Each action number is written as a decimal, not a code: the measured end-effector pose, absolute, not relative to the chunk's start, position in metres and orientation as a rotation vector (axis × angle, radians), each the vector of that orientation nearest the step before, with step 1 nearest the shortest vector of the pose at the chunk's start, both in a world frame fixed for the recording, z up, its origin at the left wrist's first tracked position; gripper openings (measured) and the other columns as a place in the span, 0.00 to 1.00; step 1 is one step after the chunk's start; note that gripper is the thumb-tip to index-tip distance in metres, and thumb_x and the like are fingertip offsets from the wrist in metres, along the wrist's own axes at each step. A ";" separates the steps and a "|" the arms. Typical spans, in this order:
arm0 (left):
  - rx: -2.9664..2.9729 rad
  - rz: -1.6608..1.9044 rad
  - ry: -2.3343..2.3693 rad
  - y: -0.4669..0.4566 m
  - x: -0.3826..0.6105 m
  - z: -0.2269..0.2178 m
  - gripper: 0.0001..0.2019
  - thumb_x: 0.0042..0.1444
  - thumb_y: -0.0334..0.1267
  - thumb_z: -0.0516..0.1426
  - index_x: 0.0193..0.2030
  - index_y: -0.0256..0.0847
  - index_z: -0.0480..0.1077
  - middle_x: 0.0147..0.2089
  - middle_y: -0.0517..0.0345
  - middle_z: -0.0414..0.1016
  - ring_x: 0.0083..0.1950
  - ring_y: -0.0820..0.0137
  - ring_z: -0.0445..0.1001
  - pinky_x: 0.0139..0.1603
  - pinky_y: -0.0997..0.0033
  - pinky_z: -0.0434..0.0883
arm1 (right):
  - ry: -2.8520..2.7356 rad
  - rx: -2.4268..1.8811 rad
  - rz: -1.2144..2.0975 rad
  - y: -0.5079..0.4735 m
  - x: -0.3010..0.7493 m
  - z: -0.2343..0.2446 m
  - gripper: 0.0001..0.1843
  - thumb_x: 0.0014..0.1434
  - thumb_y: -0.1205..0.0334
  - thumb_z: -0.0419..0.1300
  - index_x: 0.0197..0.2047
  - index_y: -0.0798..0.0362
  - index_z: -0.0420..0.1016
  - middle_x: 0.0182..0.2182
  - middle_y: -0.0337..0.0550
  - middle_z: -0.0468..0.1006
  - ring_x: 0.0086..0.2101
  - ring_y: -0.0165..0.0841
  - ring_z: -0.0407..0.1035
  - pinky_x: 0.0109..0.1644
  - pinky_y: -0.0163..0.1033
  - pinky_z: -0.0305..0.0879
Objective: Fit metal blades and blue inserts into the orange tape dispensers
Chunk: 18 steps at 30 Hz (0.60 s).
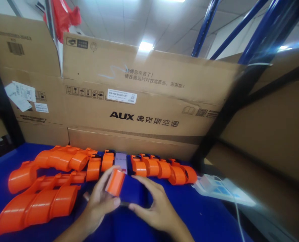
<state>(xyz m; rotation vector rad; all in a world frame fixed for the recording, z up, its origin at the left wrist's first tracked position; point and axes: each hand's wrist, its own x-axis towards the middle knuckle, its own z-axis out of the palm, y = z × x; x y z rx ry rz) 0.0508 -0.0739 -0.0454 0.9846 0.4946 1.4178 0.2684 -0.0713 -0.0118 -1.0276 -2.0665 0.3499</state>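
- The left hand (101, 201) comes up from the lower edge with the forearm angled inward. Its fingers and thumb are closed around a small orange piece (115, 182), which it holds tilted just above the blue table (204, 215).
- The right hand (155, 210) lies just beside it, palm down and arched. Its fingers are loosely curved and spread, with the thumb pointing towards the left hand. Nothing can be seen in its grasp.
- Just behind the two hands, a row of orange segments (161, 169) runs along the table's back edge. A phone-like screen (120, 162) stands in a gap in that row.
- To the left lie large orange curved mouldings (38, 203), one in front of another.
- To the right, near the end of the row, a white block with a cable (222, 190) rests on the table.
- Behind everything stands a cardboard carton (164, 101) printed "AUX" followed by Chinese characters, with another line of Chinese text higher up.
- A white label (122, 96) on the carton shows "25"; its finer print is too small to read.
- A row of handling symbols sits to the left of the label.
- Blue rack posts (204, 27) rise behind the carton.
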 end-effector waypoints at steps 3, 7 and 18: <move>1.089 1.453 0.627 -0.074 0.052 -0.042 0.33 0.47 0.36 0.71 0.61 0.49 0.69 0.64 0.51 0.72 0.66 0.50 0.68 0.65 0.59 0.65 | -2.123 -0.936 0.126 -0.067 0.267 -0.013 0.35 0.54 0.52 0.72 0.63 0.47 0.71 0.52 0.52 0.80 0.50 0.50 0.76 0.56 0.54 0.72; 1.246 1.471 0.878 -0.070 0.052 -0.041 0.24 0.51 0.40 0.69 0.56 0.48 0.71 0.56 0.54 0.76 0.59 0.54 0.72 0.60 0.61 0.68 | -2.147 -0.865 -0.069 -0.064 0.267 -0.013 0.33 0.56 0.54 0.71 0.64 0.44 0.70 0.53 0.51 0.80 0.50 0.50 0.76 0.55 0.56 0.72; 1.271 1.502 0.983 -0.066 0.049 -0.045 0.17 0.52 0.41 0.68 0.47 0.47 0.72 0.45 0.59 0.75 0.51 0.58 0.72 0.52 0.67 0.67 | -2.198 -0.858 -0.146 -0.064 0.266 -0.019 0.37 0.57 0.55 0.70 0.67 0.46 0.65 0.57 0.53 0.76 0.56 0.51 0.72 0.59 0.59 0.68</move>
